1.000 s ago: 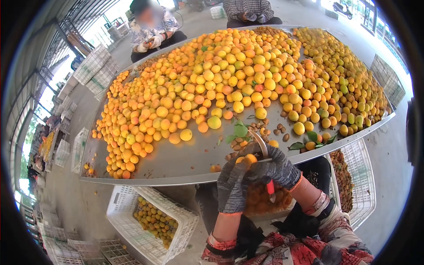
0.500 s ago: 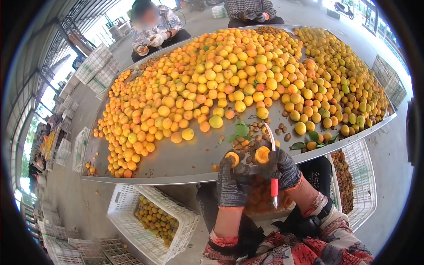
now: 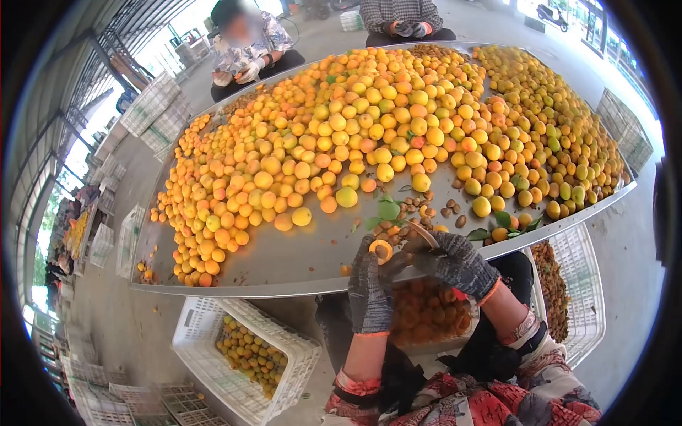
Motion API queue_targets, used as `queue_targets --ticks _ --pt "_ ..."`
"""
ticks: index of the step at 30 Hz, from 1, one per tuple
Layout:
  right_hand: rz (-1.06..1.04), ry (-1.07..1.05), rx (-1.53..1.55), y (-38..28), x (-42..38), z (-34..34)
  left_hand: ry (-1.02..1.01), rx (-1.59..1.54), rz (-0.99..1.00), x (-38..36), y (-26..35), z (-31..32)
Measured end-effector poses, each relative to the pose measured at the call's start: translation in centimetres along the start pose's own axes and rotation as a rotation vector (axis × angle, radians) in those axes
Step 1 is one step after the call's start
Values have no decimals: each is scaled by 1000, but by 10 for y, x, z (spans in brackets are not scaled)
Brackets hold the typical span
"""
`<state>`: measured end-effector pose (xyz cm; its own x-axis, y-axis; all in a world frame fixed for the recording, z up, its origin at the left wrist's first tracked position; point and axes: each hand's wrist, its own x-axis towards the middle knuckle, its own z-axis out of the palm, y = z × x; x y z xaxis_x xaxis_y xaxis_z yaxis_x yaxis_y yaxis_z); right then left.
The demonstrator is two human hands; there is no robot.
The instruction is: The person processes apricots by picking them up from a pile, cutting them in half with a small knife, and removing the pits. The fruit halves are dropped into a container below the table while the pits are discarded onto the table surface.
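My left hand (image 3: 370,287), in a dark knit glove, holds an apricot half (image 3: 384,250) cut side up at the near edge of the steel table (image 3: 284,263). My right hand (image 3: 455,264), gloved the same way, grips a small knife (image 3: 420,234) with a red handle. Its blade lies by the pile of brown pits (image 3: 405,216), right beside the half. A large heap of whole apricots (image 3: 383,128) covers most of the table beyond my hands.
A white crate (image 3: 245,355) with apricots stands on the floor at the lower left. A tub of cut halves (image 3: 426,312) sits under my hands, another crate (image 3: 575,291) to the right. Two seated people (image 3: 249,50) work at the far side. Green leaves (image 3: 387,209) lie among the pits.
The apricot was split into two halves, one in each hand. Now only my left hand shows a half, and my right hand has swung the knife down flat toward the pits.
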<state>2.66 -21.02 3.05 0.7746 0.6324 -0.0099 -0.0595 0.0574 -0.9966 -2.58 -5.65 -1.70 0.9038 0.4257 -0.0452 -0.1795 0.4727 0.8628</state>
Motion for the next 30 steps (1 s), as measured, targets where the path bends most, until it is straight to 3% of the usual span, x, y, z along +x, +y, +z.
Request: queue_targets --ticks 2,4,5,7,11,13,14,18,20,21,22,23,24,25,26,28,30 --pt "-87 42 -108 4 14 14 71 -36 -53 -6 10 9" --pt "-161 143 -526 9 17 24 34 209 -27 -11 15 12" --pt "-161 143 -525 10 18 28 35 210 -27 -11 14 12" --pt "-459 249 -979 11 19 34 4 132 11 -10 7 12" --pt "-440 301 -935 19 17 41 -14 13 86 -4 -7 9" --pt "-511 272 -880 23 21 36 24 -302 -152 4 -8 10" --pt "-518 261 -878 24 22 33 31 -304 -142 4 -8 10" --pt "-298 154 -710 19 26 28 50 -114 -117 1 2 16" --pt "-215 110 -457 17 29 23 67 -36 -80 1 5 13" --pt "-111 137 -221 11 27 23 39 292 191 1 4 9" --pt "-111 130 -222 11 33 17 10 619 460 0 4 5" --pt "-30 162 -317 15 40 5 15 617 463 -3 5 3" --pt "50 198 -411 16 47 -4 0 385 292 -8 7 0" --pt "-89 246 -505 14 53 -8 -16 154 119 -14 9 -3" --pt "-89 243 -506 13 59 -11 -13 153 120 -21 12 -6" --pt "-79 286 -735 9 69 -16 -373 698 505 -32 17 -14" --pt "-67 295 -814 -2 80 -8 -463 874 540 -37 7 -23"
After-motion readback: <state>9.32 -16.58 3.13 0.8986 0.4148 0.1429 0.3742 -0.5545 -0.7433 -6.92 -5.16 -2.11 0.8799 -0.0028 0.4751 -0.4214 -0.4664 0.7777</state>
